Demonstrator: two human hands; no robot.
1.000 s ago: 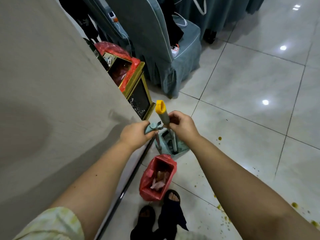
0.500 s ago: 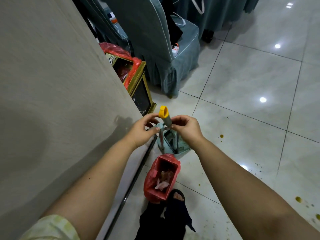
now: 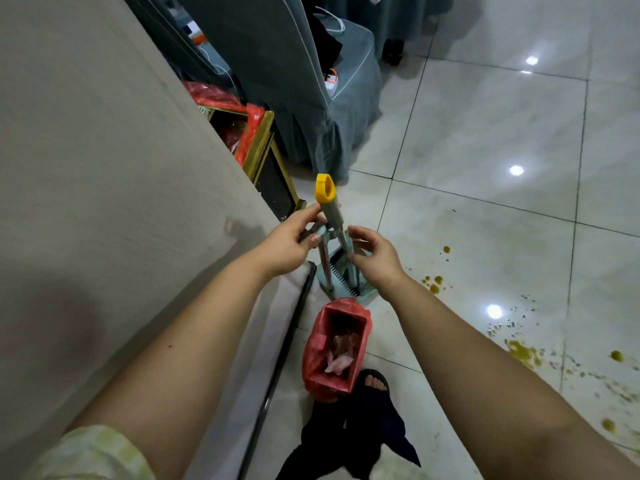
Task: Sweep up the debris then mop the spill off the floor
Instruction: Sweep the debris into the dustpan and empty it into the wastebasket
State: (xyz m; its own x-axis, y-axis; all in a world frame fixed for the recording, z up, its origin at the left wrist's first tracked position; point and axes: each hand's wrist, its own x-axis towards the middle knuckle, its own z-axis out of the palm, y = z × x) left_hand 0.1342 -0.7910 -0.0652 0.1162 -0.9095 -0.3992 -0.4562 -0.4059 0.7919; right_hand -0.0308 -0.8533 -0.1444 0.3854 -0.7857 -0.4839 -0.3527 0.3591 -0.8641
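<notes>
A broom (image 3: pixel 329 206) with a grey grip and yellow cap stands upright in a teal dustpan (image 3: pixel 341 271) with comb teeth, on the floor by the wall. My left hand (image 3: pixel 289 239) grips the top of the dustpan's handle, just left of the broom. My right hand (image 3: pixel 375 256) pinches the broom's metal shaft below the grip. Yellow-green spill blotches (image 3: pixel 433 283) and small debris bits (image 3: pixel 502 325) lie on the tiles to the right, with a larger spill patch (image 3: pixel 523 352) further right.
A small bin lined with a red bag (image 3: pixel 313 355) stands by my sandalled feet (image 3: pixel 375 384). A beige wall (image 3: pixel 104 185) fills the left. A gold-framed bin (image 3: pixel 265 140) and a covered chair (image 3: pixel 311 98) stand behind the dustpan.
My right hand slid from the broom's grey grip down to its metal shaft. My left hand loosened from a closed fist on the dustpan handle to a finger-and-thumb hold.
</notes>
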